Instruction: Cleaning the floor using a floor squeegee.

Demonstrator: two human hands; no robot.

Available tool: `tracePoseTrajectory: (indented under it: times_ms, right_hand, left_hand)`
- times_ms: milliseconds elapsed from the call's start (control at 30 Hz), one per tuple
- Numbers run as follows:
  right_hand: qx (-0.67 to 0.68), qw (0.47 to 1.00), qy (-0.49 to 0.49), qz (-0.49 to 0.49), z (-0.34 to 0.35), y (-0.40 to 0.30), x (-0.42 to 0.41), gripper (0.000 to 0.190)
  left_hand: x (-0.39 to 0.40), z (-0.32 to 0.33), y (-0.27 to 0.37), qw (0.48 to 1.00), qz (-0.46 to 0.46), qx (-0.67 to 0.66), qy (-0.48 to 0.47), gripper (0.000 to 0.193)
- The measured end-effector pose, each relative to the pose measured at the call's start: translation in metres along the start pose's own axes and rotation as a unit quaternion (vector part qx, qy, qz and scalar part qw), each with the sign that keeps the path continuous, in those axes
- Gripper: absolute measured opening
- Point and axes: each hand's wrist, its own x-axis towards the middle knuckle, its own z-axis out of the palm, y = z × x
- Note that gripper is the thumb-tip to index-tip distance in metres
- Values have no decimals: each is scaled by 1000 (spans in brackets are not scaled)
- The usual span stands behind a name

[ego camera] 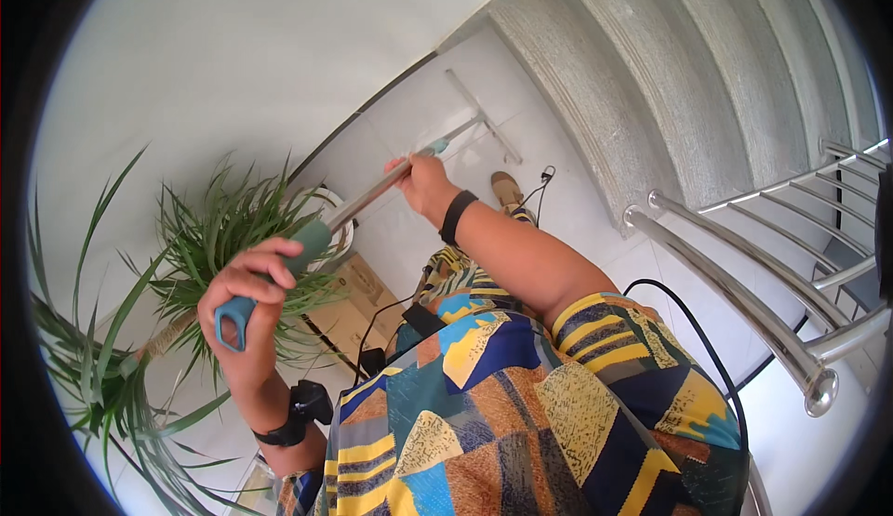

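My left hand [248, 293] is closed around the teal grip at the upper end of a metal mop pole [370, 197], with the blue hanging loop showing below the thumb. Further down, my right hand [422, 178] wraps the pole just above a light teal collar. At the far end, a long narrow mop head [483, 117] lies on the pale tiled floor near the wall and the foot of the stairs. Whether a pad is fitted underneath cannot be told. Both wrists wear black bands, the left with a black device.
A spiky-leaved potted plant [223, 237] and a cardboard box [359, 289] stand at the left. Curved stone stairs [593, 84] rise at upper right beside a stainless steel railing [725, 293]. A black cable [548, 173] lies near my shoe.
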Motion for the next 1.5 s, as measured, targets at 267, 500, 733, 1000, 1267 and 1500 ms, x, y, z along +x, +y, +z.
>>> tracePoseTrajectory:
  times_ms: [267, 500, 733, 1000, 1267, 1500]
  right_hand:
    - [-48, 997, -7, -65, -8, -48, 7, 6]
    - [-64, 995, 20, -75, -13, -92, 42, 11]
    - [-131, 991, -16, -17, -40, 3, 14, 13]
    - [-156, 985, -23, 68, -32, 56, -49, 15]
    - [-197, 979, -13, -58, -50, -41, -33, 10]
    - [-146, 983, 47, -104, -87, -81, -12, 12]
  left_hand:
    - [4, 22, -11, 997, 57, -37, -35, 10]
    - [14, 57, -55, 996, 5, -86, -6, 14]
    - [-45, 14, -23, 999, -9, -37, 31, 10]
    - [-68, -7, 23, 999, 13, 31, -34, 6]
    - [-57, 7, -28, 992, 21, -35, -123, 7]
    - [-40, 48, -67, 960, 47, -72, -265, 11]
